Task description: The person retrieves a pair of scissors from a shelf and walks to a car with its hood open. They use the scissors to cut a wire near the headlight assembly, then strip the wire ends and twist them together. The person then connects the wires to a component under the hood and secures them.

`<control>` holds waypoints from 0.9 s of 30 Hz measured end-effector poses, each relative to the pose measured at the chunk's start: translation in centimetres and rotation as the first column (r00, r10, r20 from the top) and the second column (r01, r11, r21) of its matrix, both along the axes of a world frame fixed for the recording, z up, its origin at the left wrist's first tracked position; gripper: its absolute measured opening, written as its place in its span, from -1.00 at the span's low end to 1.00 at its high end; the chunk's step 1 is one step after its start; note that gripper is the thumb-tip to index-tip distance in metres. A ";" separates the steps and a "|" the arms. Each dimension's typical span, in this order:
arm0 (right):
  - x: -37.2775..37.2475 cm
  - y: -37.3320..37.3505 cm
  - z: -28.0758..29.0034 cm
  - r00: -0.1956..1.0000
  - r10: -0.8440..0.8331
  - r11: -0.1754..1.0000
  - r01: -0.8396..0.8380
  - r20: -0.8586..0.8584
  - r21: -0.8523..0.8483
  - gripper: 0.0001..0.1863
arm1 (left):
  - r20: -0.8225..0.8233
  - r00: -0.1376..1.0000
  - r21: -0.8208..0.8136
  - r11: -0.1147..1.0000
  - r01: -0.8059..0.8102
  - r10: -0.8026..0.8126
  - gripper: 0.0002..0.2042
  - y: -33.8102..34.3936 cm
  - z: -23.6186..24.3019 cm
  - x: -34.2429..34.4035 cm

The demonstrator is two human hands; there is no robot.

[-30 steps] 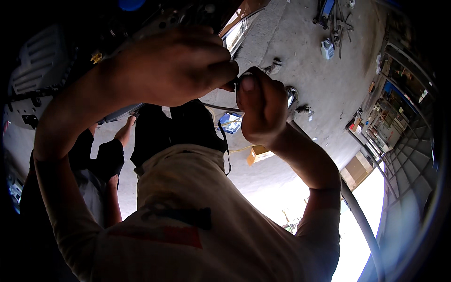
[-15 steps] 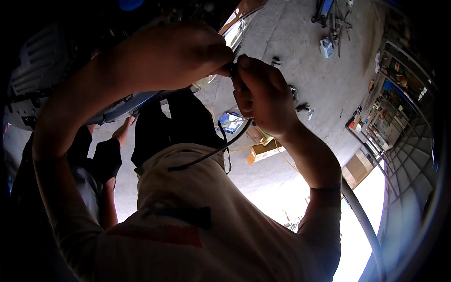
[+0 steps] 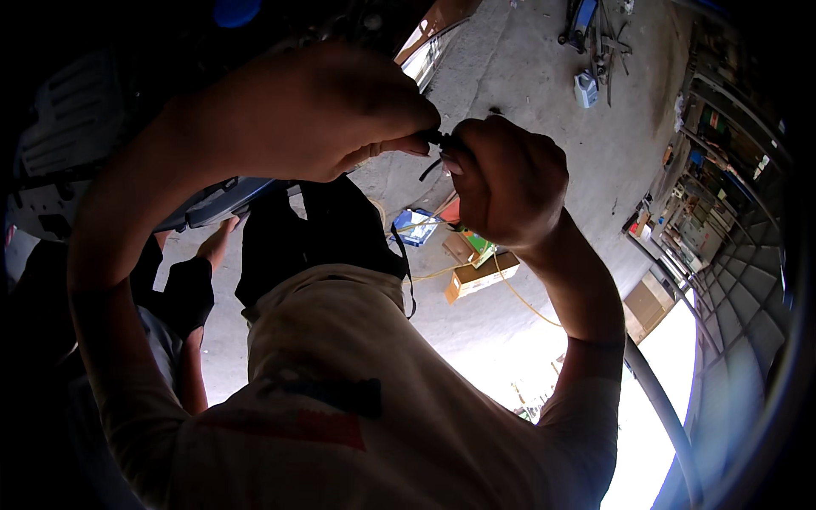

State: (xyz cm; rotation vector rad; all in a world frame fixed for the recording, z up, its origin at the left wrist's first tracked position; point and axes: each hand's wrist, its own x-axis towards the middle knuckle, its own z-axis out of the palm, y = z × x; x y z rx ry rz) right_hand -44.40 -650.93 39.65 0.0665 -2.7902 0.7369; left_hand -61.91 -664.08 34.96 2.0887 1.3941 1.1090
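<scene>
Evidently, the small black piece (image 3: 438,138) sits between the two hands, high in front of the torso, perhaps to keep it within easy sight. The left hand (image 3: 365,115) pinches its left end, fingertips together; the right hand (image 3: 512,178) is curled tight, thumb and forefinger on the other end, so each probably steadies the piece against the other. A thin dark strip (image 3: 430,171) shows just below; I cannot tell whether it is attached. Beyond, on the concrete floor (image 3: 527,64), lie a blue-and-white packet (image 3: 415,227), a carton (image 3: 480,276) and, far right, a pale jug (image 3: 586,89), likely there to stay out of the way.
</scene>
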 end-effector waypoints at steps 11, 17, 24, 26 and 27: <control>0.9 -2.7 -0.5 0.931 -0.257 0.850 0.346 0.260 -0.397 -0.83 | 0.003 0.998 0.128 0.989 -0.069 0.070 -0.78 -0.2 -0.7 1.1; 0.8 -4.1 -0.3 0.852 -0.293 0.637 0.512 0.433 -0.576 -0.65 | -0.090 0.993 0.116 0.991 -0.070 0.081 -0.80 0.1 -0.6 1.1; 0.6 -4.5 -0.2 0.791 -0.211 0.427 0.603 0.574 -0.674 -0.60 | -0.157 0.986 0.060 0.997 -0.047 0.056 -0.81 -0.5 -0.6 1.1; 0.4 -3.9 0.1 0.715 -0.171 0.410 0.677 0.678 -0.611 -0.71 | -0.180 0.983 0.036 0.999 -0.033 0.039 -0.82 -0.5 -0.8 1.0; 0.3 -3.7 0.1 0.721 -0.160 0.473 0.656 0.674 -0.588 -0.76 | -0.192 0.981 0.047 0.998 -0.033 0.042 -0.82 -0.4 -0.9 0.8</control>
